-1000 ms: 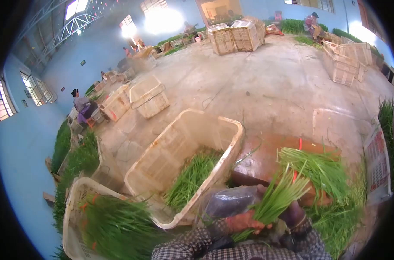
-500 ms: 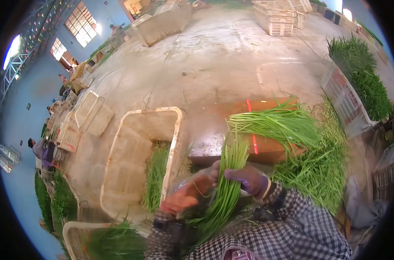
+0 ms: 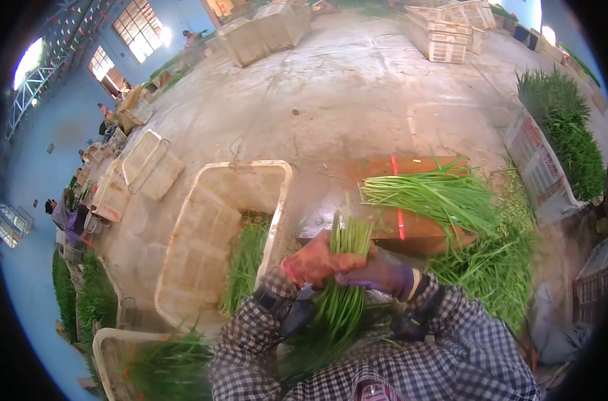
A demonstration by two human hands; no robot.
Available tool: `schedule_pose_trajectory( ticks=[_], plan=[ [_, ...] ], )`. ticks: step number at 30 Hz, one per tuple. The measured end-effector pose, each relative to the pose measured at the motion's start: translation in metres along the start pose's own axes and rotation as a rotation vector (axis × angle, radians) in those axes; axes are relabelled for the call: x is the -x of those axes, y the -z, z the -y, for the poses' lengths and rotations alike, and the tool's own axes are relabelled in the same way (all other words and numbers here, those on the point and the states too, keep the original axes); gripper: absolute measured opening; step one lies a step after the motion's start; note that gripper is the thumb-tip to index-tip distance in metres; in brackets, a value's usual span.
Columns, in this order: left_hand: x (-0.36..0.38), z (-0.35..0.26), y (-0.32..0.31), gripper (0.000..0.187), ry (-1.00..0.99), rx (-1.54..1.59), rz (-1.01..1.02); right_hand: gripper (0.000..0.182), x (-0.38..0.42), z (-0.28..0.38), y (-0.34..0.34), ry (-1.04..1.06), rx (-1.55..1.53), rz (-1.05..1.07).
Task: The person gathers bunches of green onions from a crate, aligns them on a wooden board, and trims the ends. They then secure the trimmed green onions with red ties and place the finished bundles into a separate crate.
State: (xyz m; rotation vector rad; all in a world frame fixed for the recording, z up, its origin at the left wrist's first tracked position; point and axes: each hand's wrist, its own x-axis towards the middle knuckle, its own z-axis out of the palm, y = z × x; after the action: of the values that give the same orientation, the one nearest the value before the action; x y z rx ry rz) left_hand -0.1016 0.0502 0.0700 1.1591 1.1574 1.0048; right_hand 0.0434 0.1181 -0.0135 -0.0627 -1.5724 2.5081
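A bunch of green chives (image 3: 342, 311) stands in front of my chest, pale stalk ends up and darker leaves hanging towards my lap. My left hand (image 3: 319, 261), in an orange-pink glove, is wrapped round its upper part. Just below and to the right, my right hand (image 3: 379, 277) in a purple glove closes on the same bunch. Beyond it, more chives (image 3: 427, 190) lie across a brown board (image 3: 417, 237) with a red strap (image 3: 401, 224) under them.
A white plastic crate (image 3: 177, 267) with chives inside stands to my left, and another crate (image 3: 107, 347) sits nearer. Loose greens (image 3: 484, 277) are heaped at the right. Beyond them stands a full crate (image 3: 534, 150). A person (image 3: 67, 217) works at the far left.
My left hand has gone from spread fingers beside the bunch to wrapping round its upper part. My right hand sits slightly lower on it. The view has shifted a little.
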Motion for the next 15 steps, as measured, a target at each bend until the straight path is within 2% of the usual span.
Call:
schedule_pose_trajectory(
  ticks=[3,6,8,9,10,11,14,15],
  plan=[
    [0.0,0.009,-0.004,0.028,-0.014,0.112,-0.045,0.034,0.006,0.012,0.002,-0.226,-0.029,0.011],
    [0.003,0.009,-0.006,0.023,0.057,0.127,-0.128,0.039,0.011,0.029,-0.013,-0.108,0.069,0.116],
    [0.008,0.009,-0.002,0.027,0.128,0.136,-0.19,0.042,0.014,0.034,-0.001,0.006,0.446,0.353],
    [0.009,0.01,0.001,0.03,0.137,0.142,-0.205,0.043,0.014,0.047,0.011,-0.112,0.542,0.403],
    [0.011,0.009,-0.003,0.023,0.108,0.251,-0.23,0.044,0.015,0.06,0.023,-0.226,0.644,0.463],
    [0.014,0.008,-0.009,0.016,0.072,0.358,-0.255,0.043,0.02,0.037,0.056,-0.379,0.205,0.171],
    [0.01,0.028,-0.006,0.03,0.054,0.173,-0.134,0.05,-0.008,0.12,0.011,0.278,0.709,0.041],
    [0.005,0.027,-0.013,0.037,0.058,0.093,-0.143,0.053,-0.01,0.11,0.017,0.211,0.462,-0.063]
  ],
)
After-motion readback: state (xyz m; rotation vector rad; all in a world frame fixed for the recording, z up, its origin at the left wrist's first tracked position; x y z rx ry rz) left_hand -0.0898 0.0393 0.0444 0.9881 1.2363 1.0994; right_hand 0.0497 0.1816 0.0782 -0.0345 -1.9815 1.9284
